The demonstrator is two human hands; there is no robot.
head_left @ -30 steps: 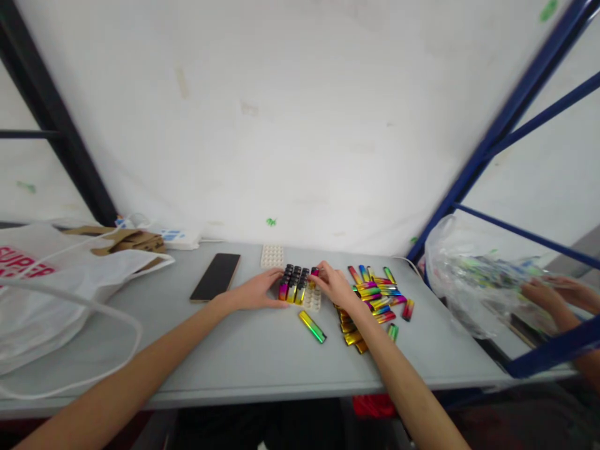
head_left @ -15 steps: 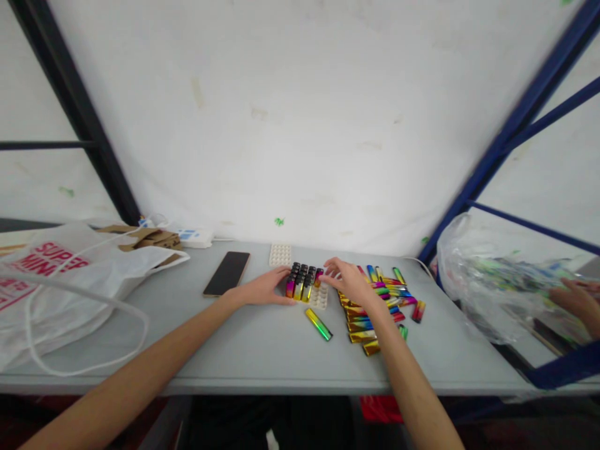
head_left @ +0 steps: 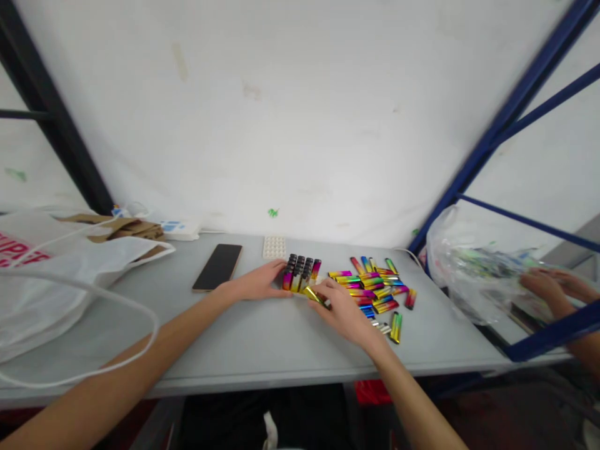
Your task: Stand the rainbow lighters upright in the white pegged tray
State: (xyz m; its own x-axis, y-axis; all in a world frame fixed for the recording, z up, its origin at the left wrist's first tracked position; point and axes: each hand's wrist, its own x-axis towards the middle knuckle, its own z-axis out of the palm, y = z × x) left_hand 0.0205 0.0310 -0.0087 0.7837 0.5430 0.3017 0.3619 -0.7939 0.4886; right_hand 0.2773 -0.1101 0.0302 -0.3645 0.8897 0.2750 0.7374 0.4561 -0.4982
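Note:
Several shiny, colour-graded lighters (head_left: 296,280) stand upright with black tops in a block in a white holder, which is mostly hidden by them and my right hand. My left hand (head_left: 265,280) grips the block's left side, fingers behind and thumb in front. In front of the block's right side, my right hand (head_left: 340,307) is closed on a yellow-gold lighter (head_left: 315,295), tilted, with one end covered by my fingers. To the right of that hand, a loose pile of lighters (head_left: 370,286) in mixed metallic colours lies on the grey table (head_left: 225,350).
A white dimpled tray (head_left: 274,246) lies behind the block. A dark phone (head_left: 218,267) lies left of it. White plastic bag (head_left: 89,275) and cable are at far left. Beyond the blue frame (head_left: 452,187), another person's hands (head_left: 553,287) are beside a clear plastic bag (head_left: 450,262).
My right hand has moved from the block's right edge toward me and picked up the lone lighter from in front. My left hand stays at the block. The view has shifted slightly.

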